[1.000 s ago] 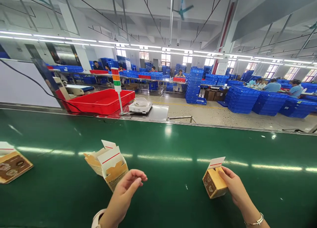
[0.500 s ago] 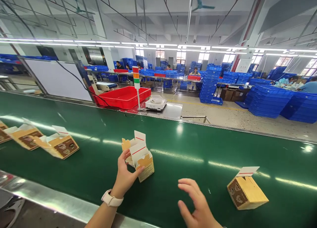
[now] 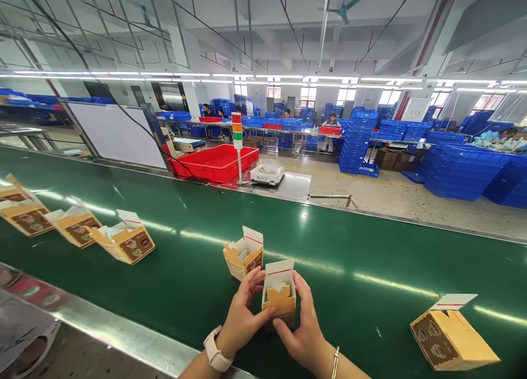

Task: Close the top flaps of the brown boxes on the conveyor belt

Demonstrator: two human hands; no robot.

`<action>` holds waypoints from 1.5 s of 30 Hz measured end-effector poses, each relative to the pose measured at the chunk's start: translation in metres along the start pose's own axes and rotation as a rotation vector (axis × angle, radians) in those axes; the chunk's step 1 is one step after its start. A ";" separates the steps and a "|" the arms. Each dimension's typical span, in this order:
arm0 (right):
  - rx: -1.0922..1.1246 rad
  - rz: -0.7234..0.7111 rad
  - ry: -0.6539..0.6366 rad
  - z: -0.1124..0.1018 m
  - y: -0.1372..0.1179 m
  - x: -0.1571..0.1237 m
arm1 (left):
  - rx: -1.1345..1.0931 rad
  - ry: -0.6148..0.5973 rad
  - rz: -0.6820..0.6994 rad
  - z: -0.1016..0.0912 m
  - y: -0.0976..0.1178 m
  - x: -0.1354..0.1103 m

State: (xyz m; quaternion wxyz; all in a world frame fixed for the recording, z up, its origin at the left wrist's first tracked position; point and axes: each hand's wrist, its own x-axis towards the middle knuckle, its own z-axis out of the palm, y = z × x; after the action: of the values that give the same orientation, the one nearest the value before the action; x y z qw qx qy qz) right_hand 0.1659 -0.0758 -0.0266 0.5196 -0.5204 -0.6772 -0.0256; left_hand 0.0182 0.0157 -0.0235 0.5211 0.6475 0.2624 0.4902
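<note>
1. You held your left hand (image 3: pixel 246 316) and right hand (image 3: pixel 302 340) on either side of an open cardboard box (image 3: pixel 280 297), your grip pressing it upright on the green conveyor belt (image 3: pixel 354 318).
2. A second open box (image 3: pixel 242 254) stood on the belt, just beyond your left hand.

Bright, even light from ceiling light strips (image 3: pixel 247 75); long glare streaks on green conveyor belt (image 3: pixel 329 313); edges bowed, wide-angle.

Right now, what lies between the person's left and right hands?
The head view shows an open cardboard carton between the left hand and right hand, both touching its sides.
</note>
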 end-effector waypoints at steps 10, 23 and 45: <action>-0.036 -0.104 -0.128 -0.037 0.010 0.003 | 0.385 -0.354 0.393 0.006 -0.006 0.000; 0.194 0.102 0.069 -0.054 -0.002 0.002 | 0.519 -0.585 0.430 0.039 0.003 0.006; 0.729 1.283 0.443 -0.083 -0.023 0.006 | -0.449 -0.556 -0.796 0.122 0.037 0.020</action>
State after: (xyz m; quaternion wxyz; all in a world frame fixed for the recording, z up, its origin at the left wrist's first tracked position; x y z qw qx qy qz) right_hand 0.2059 -0.1299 0.0279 0.6948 -0.5897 -0.0888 0.4021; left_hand 0.1306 -0.0295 0.0209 0.8423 0.4759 0.2287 0.1087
